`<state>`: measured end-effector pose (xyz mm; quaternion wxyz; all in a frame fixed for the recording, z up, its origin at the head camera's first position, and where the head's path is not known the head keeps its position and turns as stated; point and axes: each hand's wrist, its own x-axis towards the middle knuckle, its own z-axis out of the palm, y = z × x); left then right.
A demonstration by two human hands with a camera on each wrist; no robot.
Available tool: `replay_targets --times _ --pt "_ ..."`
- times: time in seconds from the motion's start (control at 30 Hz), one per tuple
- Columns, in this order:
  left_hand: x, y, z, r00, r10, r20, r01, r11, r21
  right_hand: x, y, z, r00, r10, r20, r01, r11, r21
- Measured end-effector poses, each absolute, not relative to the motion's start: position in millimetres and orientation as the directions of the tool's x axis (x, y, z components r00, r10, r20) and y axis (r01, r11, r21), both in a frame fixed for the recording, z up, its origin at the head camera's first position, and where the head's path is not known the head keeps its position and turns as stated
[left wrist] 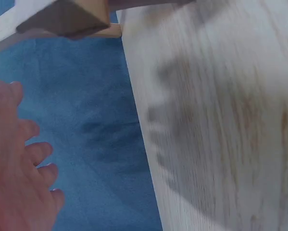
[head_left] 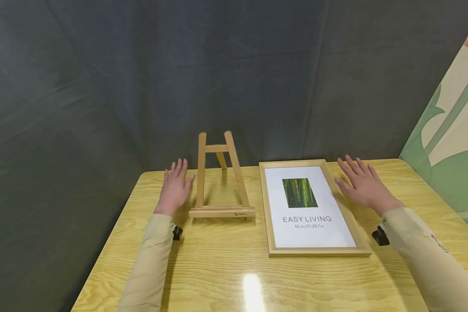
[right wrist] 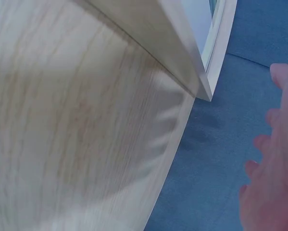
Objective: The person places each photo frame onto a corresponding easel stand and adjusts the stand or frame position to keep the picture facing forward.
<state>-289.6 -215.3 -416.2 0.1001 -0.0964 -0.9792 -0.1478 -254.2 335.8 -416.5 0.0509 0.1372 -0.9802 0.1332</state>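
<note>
A small wooden tabletop easel (head_left: 221, 212) stands upright left of the table's middle, its rear leg behind it. To its right a light wood picture frame (head_left: 272, 208) lies flat, face up, with a white sheet reading "EASY LIVING" and a green forest picture. My left hand (head_left: 173, 190) is left of the easel with straight fingers, holding nothing. Beyond the frame's right side is my right hand (head_left: 364, 184), fingers spread and free of any object. Part of the easel (left wrist: 67, 17) shows in the left wrist view, and the frame's corner (right wrist: 201, 82) in the right.
The wood-grain table (head_left: 210, 277) carries both things. A dark grey cloth (head_left: 226, 73) hangs behind its far edge and along the left. At the right stands a wall with a painted leaf pattern (head_left: 456, 173). Small black devices (head_left: 380, 236) sit at the wrists.
</note>
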Motion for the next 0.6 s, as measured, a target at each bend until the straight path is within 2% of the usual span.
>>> replay_targets --times 0.33,0.6 --pt "-282.5 -224.1 -407.4 -0.966 0.141 0.217 0.236 0.824 0.515 -255.6 333.2 -410.4 -0.957 -0.244 0.157 -0.275 0.933 -0.232" --pt "-275.6 -235.0 -394.3 -0.959 0.114 0.258 0.258 0.726 0.638 -253.8 329.8 -398.7 -0.962 -0.243 0.124 -0.271 0.9 -0.34"
